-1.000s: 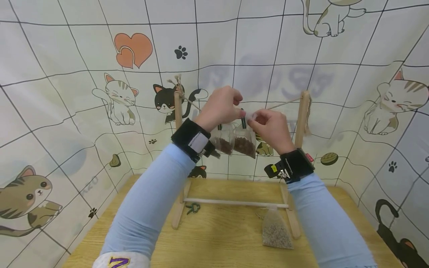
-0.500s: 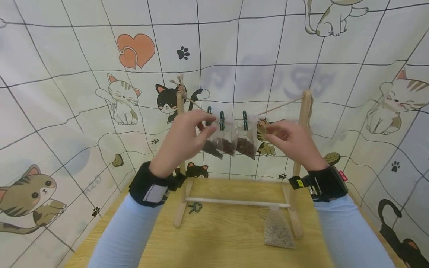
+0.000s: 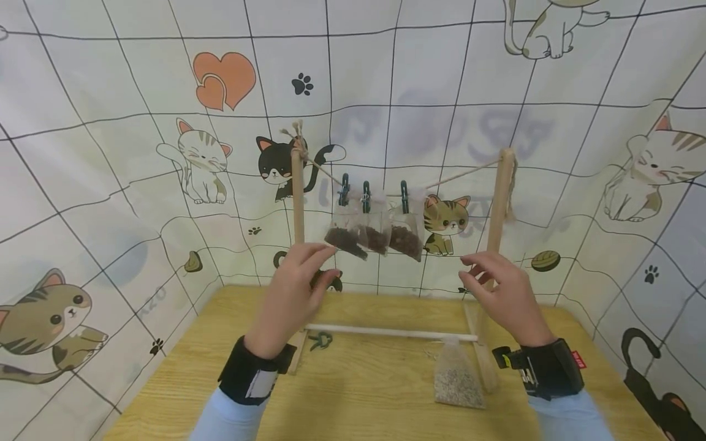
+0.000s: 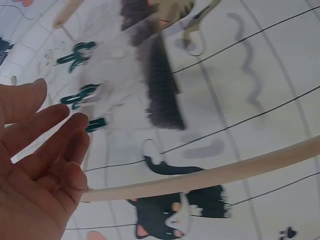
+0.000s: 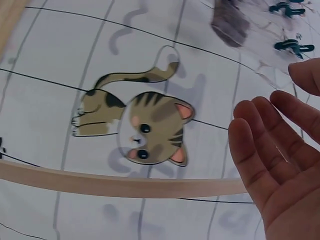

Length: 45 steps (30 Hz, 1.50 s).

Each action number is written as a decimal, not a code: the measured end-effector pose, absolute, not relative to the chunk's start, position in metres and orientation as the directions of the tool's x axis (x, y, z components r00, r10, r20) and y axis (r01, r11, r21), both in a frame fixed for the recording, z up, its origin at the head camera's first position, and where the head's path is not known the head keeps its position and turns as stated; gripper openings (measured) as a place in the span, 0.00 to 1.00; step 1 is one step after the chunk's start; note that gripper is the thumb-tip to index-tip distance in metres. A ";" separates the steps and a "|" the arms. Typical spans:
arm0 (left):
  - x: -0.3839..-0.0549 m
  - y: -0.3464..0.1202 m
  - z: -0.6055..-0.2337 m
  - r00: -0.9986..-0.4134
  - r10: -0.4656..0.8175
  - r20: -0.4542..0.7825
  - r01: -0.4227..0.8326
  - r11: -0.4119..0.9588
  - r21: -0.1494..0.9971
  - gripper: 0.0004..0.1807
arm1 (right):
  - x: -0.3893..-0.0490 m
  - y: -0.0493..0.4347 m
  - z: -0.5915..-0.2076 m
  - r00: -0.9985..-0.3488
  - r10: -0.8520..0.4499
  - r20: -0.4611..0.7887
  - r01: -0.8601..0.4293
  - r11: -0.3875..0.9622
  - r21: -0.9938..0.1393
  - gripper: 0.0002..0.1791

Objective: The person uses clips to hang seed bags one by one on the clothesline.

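Three clear bags of dark brown contents hang from a string (image 3: pixel 460 176), each under a green clothespin: a left bag (image 3: pixel 345 240), a middle bag (image 3: pixel 376 237) and a right bag (image 3: pixel 405 239). Below and left of them is my left hand (image 3: pixel 291 294), fingers loosely bent, holding nothing. My right hand (image 3: pixel 503 291) hovers in front of the right post, also holding nothing, its fingers relaxed. The left wrist view shows the left hand (image 4: pixel 42 155) apart from the clothespins (image 4: pixel 80 94). In the right wrist view the right hand's palm (image 5: pixel 295 190) shows bare.
A wooden frame with a left post (image 3: pixel 298 202), a right post (image 3: pixel 499 208) and a white crossbar (image 3: pixel 386 332) stands on the wood-grain table (image 3: pixel 364 392). Green clothespins (image 3: pixel 321 340) lie by its left foot. A bag of speckled grains (image 3: pixel 456 376) lies near the right foot.
Both hands have let go at the right bag's top, drawn apart and come down. The bags stay hanging on the string; all three are now uncovered.
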<state>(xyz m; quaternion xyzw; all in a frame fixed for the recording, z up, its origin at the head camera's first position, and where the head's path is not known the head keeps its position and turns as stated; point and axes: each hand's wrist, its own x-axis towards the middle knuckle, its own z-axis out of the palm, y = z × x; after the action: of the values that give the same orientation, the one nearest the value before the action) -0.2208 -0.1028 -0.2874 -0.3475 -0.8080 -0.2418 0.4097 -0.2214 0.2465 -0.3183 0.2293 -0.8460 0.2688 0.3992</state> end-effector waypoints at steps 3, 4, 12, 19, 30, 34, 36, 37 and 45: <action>-0.225 -0.103 -0.310 -0.413 0.344 0.843 0.743 0.663 0.093 0.18 | -0.219 0.245 -0.337 -0.573 -0.142 0.807 -0.585 0.761 -0.281 0.14; -0.226 -0.102 -0.318 -0.414 0.335 0.846 0.736 0.670 0.095 0.18 | -0.218 0.244 -0.343 -0.575 -0.130 0.808 -0.579 0.763 -0.289 0.14; -0.230 -0.101 -0.374 -0.458 0.272 0.846 0.673 0.728 0.131 0.20 | -0.214 0.231 -0.391 -0.609 -0.061 0.791 -0.559 0.740 -0.374 0.15; -0.233 -0.099 -0.411 -0.487 0.256 0.835 0.624 0.771 0.128 0.20 | -0.210 0.221 -0.423 -0.641 -0.028 0.767 -0.544 0.721 -0.429 0.15; -0.239 -0.099 -0.447 -0.546 0.230 0.806 0.574 0.803 0.160 0.18 | -0.211 0.207 -0.454 -0.693 -0.022 0.720 -0.523 0.703 -0.482 0.15; -0.241 -0.100 -0.449 -0.590 0.219 0.777 0.557 0.808 0.195 0.18 | -0.211 0.203 -0.462 -0.736 -0.011 0.677 -0.489 0.701 -0.519 0.15; -0.242 -0.102 -0.449 -0.619 0.202 0.759 0.541 0.810 0.225 0.17 | -0.212 0.201 -0.464 -0.730 -0.016 0.683 -0.499 0.697 -0.516 0.16; -0.242 -0.103 -0.449 -0.630 0.193 0.752 0.532 0.813 0.237 0.17 | -0.212 0.200 -0.465 -0.723 -0.022 0.690 -0.509 0.693 -0.511 0.16; -0.251 -0.118 -0.459 -0.670 0.142 0.728 0.475 0.836 0.275 0.18 | -0.216 0.191 -0.471 -0.742 -0.078 0.666 -0.525 0.686 -0.504 0.16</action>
<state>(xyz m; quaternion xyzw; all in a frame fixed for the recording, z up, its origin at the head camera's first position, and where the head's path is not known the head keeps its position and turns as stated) -0.2513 -0.1178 -0.4590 -0.1743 -0.8851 -0.2275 0.3667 -0.2156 0.1908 -0.4709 0.1748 -0.8628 0.3554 0.3141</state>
